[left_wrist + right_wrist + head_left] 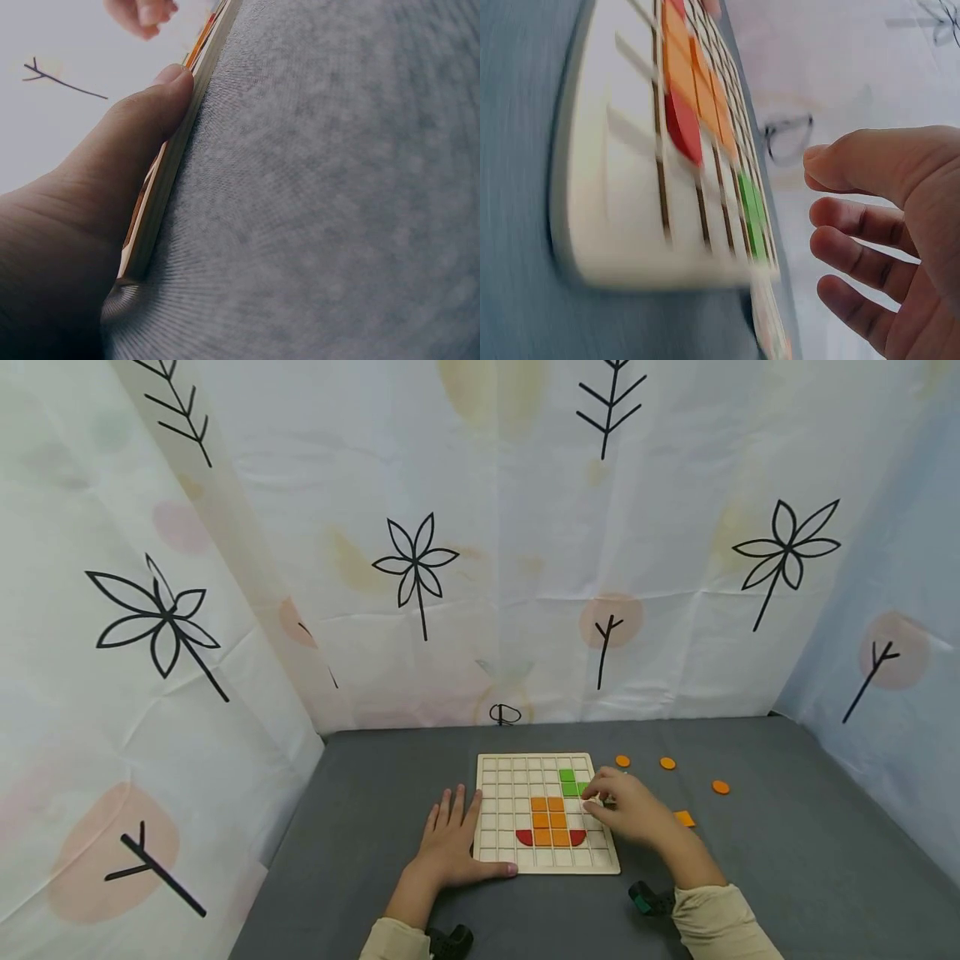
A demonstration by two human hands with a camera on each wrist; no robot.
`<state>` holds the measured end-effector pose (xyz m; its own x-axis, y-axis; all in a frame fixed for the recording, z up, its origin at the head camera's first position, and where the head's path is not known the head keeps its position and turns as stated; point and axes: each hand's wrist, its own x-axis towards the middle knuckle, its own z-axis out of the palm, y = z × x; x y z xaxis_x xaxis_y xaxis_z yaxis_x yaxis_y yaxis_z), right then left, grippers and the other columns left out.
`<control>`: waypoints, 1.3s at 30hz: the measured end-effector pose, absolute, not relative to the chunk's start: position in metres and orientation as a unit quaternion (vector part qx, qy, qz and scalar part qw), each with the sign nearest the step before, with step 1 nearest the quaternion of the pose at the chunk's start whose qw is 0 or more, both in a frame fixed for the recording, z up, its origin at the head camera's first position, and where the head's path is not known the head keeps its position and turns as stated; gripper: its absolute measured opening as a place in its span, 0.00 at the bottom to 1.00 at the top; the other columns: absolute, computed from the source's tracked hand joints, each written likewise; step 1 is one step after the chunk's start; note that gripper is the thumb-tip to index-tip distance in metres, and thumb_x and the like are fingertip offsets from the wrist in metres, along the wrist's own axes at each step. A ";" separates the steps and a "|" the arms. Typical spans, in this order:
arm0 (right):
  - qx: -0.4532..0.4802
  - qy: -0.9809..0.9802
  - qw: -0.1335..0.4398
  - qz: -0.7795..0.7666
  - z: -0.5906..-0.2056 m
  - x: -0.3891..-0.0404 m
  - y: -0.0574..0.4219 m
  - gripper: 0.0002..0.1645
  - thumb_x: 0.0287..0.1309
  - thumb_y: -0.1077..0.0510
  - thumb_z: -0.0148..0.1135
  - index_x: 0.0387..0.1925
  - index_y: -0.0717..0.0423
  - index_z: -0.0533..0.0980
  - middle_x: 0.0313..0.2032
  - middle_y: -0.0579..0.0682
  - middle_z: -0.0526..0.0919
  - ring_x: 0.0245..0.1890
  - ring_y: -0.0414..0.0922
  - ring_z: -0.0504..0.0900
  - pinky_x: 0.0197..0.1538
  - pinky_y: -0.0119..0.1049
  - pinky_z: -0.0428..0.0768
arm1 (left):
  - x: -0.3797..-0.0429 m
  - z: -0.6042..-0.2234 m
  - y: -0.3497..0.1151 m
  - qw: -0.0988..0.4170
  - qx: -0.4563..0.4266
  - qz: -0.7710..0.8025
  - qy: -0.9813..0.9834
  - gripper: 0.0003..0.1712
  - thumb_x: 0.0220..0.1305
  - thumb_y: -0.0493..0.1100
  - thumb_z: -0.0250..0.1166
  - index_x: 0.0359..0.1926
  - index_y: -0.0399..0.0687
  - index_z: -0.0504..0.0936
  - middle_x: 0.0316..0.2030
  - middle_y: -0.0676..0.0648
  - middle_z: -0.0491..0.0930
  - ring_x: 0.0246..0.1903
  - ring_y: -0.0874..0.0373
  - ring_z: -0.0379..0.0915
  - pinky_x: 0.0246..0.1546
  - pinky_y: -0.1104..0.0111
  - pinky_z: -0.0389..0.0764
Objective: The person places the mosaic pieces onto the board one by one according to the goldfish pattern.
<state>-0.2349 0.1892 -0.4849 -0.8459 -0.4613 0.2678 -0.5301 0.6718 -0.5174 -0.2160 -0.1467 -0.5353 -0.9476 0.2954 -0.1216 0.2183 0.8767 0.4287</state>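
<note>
A pale wooden grid board (495,857) lies on the grey table. Set in its cells are several orange square tiles (549,820), a red quarter-round tile (524,837) at their left, another red tile (684,127) at their right, and green square tiles (568,782) at the upper right. My left hand (447,852) rests with spread fingers along the board's left side, its thumb at the front edge. Over the board's right edge hovers my right hand (628,806), close to the green tiles. The right wrist view shows its fingers (855,251) loosely bent, apart from the thumb, holding nothing visible.
Orange round pieces (667,763) lie on the table beyond the board's right side. An orange square tile (684,818) is partly hidden behind the right forearm. Beside the board's right edge is a pale, blurred object (769,319). A patterned cloth (510,568) hangs behind the table.
</note>
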 end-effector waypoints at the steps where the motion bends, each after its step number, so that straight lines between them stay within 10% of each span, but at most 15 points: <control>1: 0.262 -0.916 0.060 0.297 -0.485 -0.234 0.197 0.04 0.68 0.63 0.71 0.42 0.56 0.87 0.41 0.44 0.81 0.39 0.43 0.80 0.39 0.36 0.83 | -0.215 -0.535 -0.147 0.093 0.133 0.210 0.964 0.82 0.44 0.92 0.63 0.88 0.56 0.43 0.87 0.40 0.35 0.86 0.38 0.28 0.84 0.38 0.40; 10: 0.195 -0.946 0.050 0.254 -0.489 -0.224 0.260 0.07 0.64 0.62 0.74 0.43 0.53 0.87 0.43 0.46 0.83 0.45 0.51 0.83 0.46 0.50 0.85 | -0.213 -0.535 -0.148 0.093 0.129 0.215 0.964 0.81 0.44 0.91 0.65 0.88 0.55 0.44 0.87 0.40 0.36 0.86 0.38 0.28 0.83 0.38 0.40; 39: 0.142 -0.964 0.007 0.224 -0.497 -0.206 0.311 0.11 0.57 0.67 0.75 0.42 0.53 0.89 0.41 0.45 0.85 0.42 0.48 0.85 0.47 0.54 0.87 | -0.213 -0.534 -0.147 0.085 0.133 0.221 0.962 0.81 0.45 0.91 0.65 0.88 0.55 0.44 0.86 0.39 0.36 0.86 0.37 0.28 0.84 0.38 0.40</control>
<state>-0.2062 0.3106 -0.4967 -0.9598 -0.2697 0.0776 -0.2763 0.8595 -0.4301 -0.2132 -0.1472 -0.5343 -0.9499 0.2945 -0.1050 0.2189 0.8663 0.4490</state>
